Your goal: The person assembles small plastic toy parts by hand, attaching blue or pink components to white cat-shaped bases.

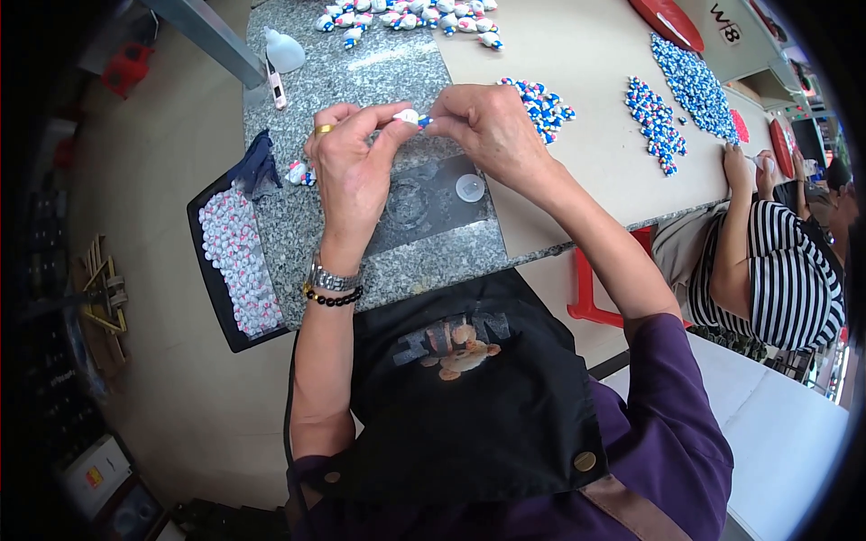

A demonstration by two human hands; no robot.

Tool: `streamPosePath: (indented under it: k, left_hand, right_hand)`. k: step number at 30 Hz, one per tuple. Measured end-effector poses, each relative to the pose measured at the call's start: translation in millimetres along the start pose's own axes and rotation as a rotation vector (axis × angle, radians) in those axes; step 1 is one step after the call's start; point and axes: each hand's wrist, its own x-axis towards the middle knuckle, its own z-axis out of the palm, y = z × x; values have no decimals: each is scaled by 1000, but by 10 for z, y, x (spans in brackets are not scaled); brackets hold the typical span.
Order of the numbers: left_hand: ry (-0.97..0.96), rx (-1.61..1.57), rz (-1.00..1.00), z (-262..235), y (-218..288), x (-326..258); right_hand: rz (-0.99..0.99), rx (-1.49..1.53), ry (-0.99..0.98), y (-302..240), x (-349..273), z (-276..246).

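Observation:
My left hand (349, 167) and my right hand (487, 126) meet above a grey speckled stone table (361, 72). Together they pinch a small white and blue figurine (410, 116) between the fingertips. The left wrist wears a metal watch and a black bead bracelet, and a gold ring is on one finger. Under the hands lies a clear flat plate (433, 203) with a small round white disc (470, 187) on it. One small figurine (299, 173) lies just left of my left hand.
A black tray (221, 298) of white and pink pieces hangs off the table's left edge. Piles of blue and white figurines (541, 101) cover the far side (406, 16). A white squeeze bottle (283, 50) stands at the back left. A person in a striped shirt (780, 279) works at the right.

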Motion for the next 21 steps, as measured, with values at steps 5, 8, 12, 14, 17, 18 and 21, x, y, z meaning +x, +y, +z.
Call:
streamPosePath:
  k: [5,8,12,14,17,18,21]
  left_hand:
    - [4,232,84,6,-84,42]
    - [-53,462,137,83,-174,15]
    - [-31,540,145,204,-169,24]
    - [2,523,88,142,-91,3]
    - [242,376,159,32,38,-101]
    - [339,297,147,-28,121,-218]
    - [268,-22,180,-259,390,-802]
  right_hand:
    - [-40,-76,-31,189,44,241]
    - [-79,-197,-125,286,63,278]
    - [129,-282,-203,199,116,179]
    - [120,-329,-243,165,160,171]
    - [125,-336,-232,167,140,76]
    - [283,-309,-221,-12,127,36]
    - [233,-249,-70,29,-158,-289]
